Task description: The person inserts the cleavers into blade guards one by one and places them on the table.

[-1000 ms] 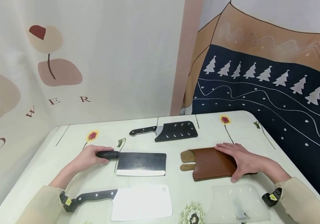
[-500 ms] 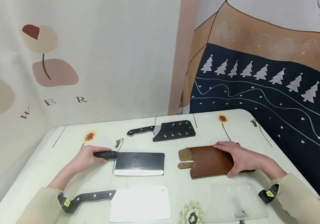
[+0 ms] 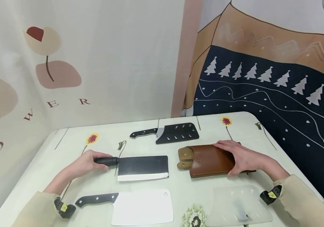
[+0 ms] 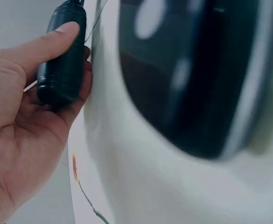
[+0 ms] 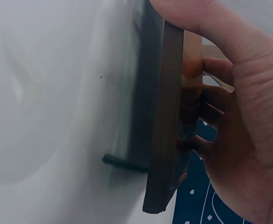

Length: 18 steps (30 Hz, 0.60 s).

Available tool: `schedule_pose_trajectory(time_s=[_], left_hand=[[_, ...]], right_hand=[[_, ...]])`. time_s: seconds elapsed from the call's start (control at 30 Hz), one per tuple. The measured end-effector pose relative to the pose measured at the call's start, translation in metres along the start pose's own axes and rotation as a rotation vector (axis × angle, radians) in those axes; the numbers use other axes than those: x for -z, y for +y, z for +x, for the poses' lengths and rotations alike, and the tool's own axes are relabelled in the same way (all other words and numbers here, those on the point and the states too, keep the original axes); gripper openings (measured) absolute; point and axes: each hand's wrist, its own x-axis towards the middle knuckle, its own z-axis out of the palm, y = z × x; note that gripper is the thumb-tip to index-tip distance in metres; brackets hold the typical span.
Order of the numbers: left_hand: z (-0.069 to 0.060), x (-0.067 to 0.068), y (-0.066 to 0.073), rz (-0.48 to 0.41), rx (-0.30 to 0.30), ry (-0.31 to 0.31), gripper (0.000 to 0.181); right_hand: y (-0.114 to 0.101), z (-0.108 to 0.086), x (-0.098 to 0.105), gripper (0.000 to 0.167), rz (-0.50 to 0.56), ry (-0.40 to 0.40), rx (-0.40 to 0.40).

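In right grip (image 3: 242, 158), brown sheath (image 3: 209, 161), interior unclear

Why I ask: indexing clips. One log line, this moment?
left hand: grips dark cleaver; right hand: holds brown sheath; cleaver: outside sheath

I saw a sheathed knife (image 3: 168, 134) at twelve o'clock on the table (image 3: 188, 192), a pale-bladed cleaver (image 3: 139, 206) at seven, a translucent cover (image 3: 230, 203) at four.

A brown leather-look sheath (image 3: 207, 162) shows a smooth, soft gloss; a dark-bladed cleaver (image 3: 143, 165) pairs satin metal with a brighter edge (image 3: 143, 177) and a ridged, plastic-looking handle (image 4: 59, 79). A frosted, translucent cover (image 3: 232, 201) looks like smooth plastic.
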Motion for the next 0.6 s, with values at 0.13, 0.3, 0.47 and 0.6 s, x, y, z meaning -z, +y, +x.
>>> schedule_pose_trajectory(time_s=[0.13,0.3,0.47,0.6], left_hand=[[-0.002,-0.001,-0.002,-0.038,-0.003,0.004,0.046],[-0.004,-0.003,-0.002,-0.037,-0.036,0.051,0.044],[0.000,-0.005,0.003,-0.065,-0.058,0.081,0.043],[-0.001,-0.005,0.005,-0.121,-0.043,0.116,0.043]], right_hand=[[-0.002,0.004,0.003,0.106,0.003,-0.009,0.000],[-0.003,0.009,0.005,0.106,-0.010,-0.013,0.006],[-0.002,0.010,0.006,0.107,-0.016,-0.001,0.005],[-0.003,0.013,0.007,0.107,-0.012,-0.001,0.002]])
